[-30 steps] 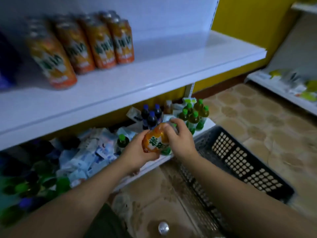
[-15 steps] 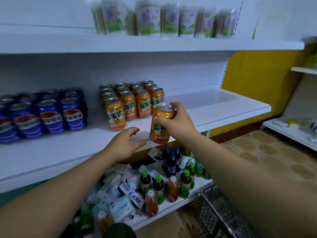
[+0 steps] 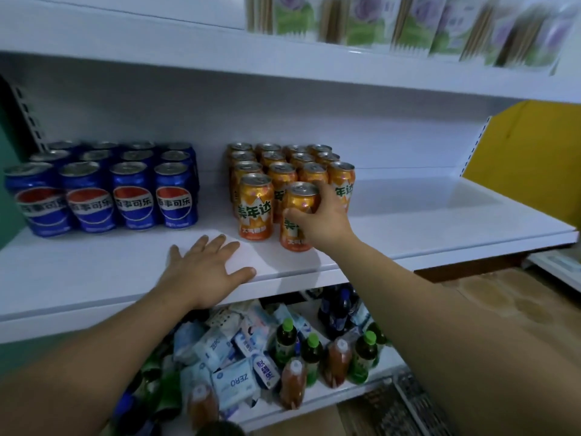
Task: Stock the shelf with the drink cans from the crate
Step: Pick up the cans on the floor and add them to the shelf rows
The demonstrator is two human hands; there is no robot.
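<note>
My right hand grips an orange drink can that stands upright on the white middle shelf, at the front of a block of several orange cans, right of the frontmost one. My left hand lies flat and open on the shelf's front edge, left of the cans, holding nothing. The dark crate shows only as a corner at the bottom right.
Several blue cola cans fill the shelf's left part. The shelf right of the orange cans is bare. Packets stand on the top shelf. The bottom shelf holds bottles and blue-white packs. A yellow wall lies at right.
My view rose from the crate to the shelf. My right hand carried the orange can up and set it down on the shelf. My left hand let go and rests on the shelf edge.
</note>
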